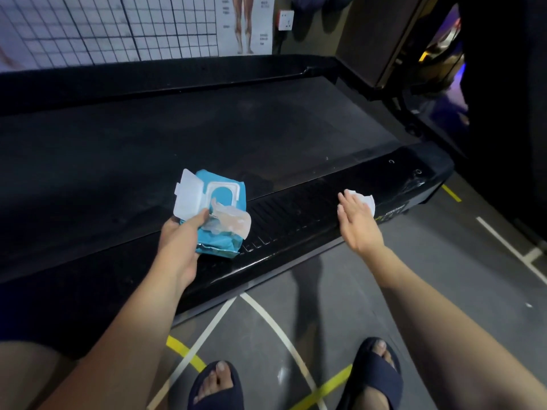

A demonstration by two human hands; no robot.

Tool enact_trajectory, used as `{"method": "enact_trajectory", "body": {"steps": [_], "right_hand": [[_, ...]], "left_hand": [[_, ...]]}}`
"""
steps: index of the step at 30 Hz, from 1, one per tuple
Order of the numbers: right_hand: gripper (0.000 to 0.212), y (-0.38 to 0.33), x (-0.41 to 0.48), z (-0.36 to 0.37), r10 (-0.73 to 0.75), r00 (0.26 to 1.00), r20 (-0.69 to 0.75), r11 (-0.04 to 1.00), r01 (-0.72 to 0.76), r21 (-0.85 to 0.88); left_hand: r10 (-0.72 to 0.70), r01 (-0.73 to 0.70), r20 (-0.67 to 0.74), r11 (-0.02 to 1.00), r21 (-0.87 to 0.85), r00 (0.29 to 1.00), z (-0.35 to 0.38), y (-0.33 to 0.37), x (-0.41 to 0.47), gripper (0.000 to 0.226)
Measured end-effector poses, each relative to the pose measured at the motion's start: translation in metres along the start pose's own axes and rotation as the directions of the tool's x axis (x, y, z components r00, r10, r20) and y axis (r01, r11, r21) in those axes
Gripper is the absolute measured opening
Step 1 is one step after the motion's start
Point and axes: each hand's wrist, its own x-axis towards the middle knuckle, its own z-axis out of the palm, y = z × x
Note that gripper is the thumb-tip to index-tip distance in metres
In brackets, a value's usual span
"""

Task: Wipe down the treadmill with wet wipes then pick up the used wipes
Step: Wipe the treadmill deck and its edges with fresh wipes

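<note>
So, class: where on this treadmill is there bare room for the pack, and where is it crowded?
Free: the belt, between far rail and near rail; also the near rail between pack and right hand. Crowded: where the right hand presses a wipe, and where the left hand holds the pack.

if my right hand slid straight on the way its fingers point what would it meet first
Likely the treadmill belt: the right hand, flat on the wipe on the side rail, points across the rail toward it. Nothing else seems to lie between.
</note>
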Motion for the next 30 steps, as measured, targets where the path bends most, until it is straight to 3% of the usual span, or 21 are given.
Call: {"method": "enact_trajectory", "body": {"steps": [3,6,8,10,13,15,18,21,27,30], "right_hand": [[0.043,-0.002,0.017,0.000,0.151,0.988,0.024,0.988,-0.152,0.043],[0.038,-0.034,-0.002,0.004,0.251,0.965,-0.077,0.962,-0.240,0.126],[0.033,-0.062,-0.037,0.016,0.113,0.985,-0.131,0.983,-0.092,0.156],[0.035,-0.080,-0.067,0.026,-0.097,0.991,-0.089,0.976,0.112,0.186],[0.043,-0.074,-0.079,0.033,-0.408,0.913,-0.001,0.908,0.405,0.102],[0.043,-0.067,-0.073,0.035,-0.527,0.850,0.007,0.847,0.524,0.091],[0.042,-0.079,-0.055,0.036,-0.621,0.783,0.033,0.779,0.611,0.144],[0.042,-0.099,-0.044,0.042,-0.747,0.663,0.048,0.651,0.714,0.258],[0.041,-0.129,-0.035,0.052,-0.818,0.565,0.105,0.553,0.723,0.414],[0.047,-0.146,-0.034,0.041,-0.835,0.520,0.178,0.538,0.708,0.457]], "left_hand": [[-0.013,0.013,0.011,0.999,-0.032,1.000,0.010,-0.001,-0.003,0.032],[-0.019,0.021,0.022,0.998,-0.066,1.000,0.019,-0.003,-0.004,0.035],[-0.033,0.035,0.020,0.995,-0.096,0.999,0.025,-0.003,-0.004,0.036],[-0.047,0.050,0.022,0.991,-0.122,0.999,0.034,-0.002,-0.005,0.032],[-0.042,0.041,-0.002,0.986,-0.160,0.999,0.053,-0.003,-0.005,0.028],[-0.024,0.023,-0.009,0.985,-0.171,1.000,0.069,-0.003,-0.006,0.032],[0.019,-0.025,-0.034,0.985,-0.172,0.999,0.091,0.002,-0.003,0.033],[0.079,-0.103,-0.120,0.973,-0.205,0.990,0.110,0.011,0.017,0.037],[0.091,-0.175,-0.297,0.947,-0.269,0.950,0.131,0.038,0.055,0.046],[0.103,-0.180,-0.380,0.969,-0.172,0.919,0.130,0.050,0.053,0.042]]}}
